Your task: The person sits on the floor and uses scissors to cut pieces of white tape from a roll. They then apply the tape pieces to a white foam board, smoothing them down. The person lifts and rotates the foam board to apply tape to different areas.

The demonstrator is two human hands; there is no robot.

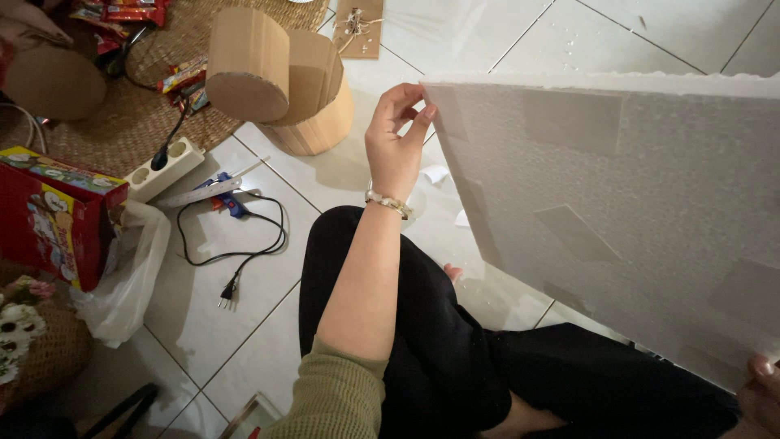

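A large white foam board [634,203] with pale tape patches stands tilted over my lap, filling the right side. My left hand [396,138], wearing a beaded bracelet, pinches the board's upper left corner between thumb and fingers. My right hand [760,389] shows only at the lower right corner, its fingers gripping the board's bottom edge. I sit cross-legged in black trousers [439,341] on the white tiled floor [244,317].
Rounded cardboard shapes [280,77] stand on the floor ahead. A white power strip [165,167], a glue gun with black cord [236,236], a red printed box [49,215], a plastic bag [126,276], a woven mat [146,97] and another person's hand [24,20] lie left.
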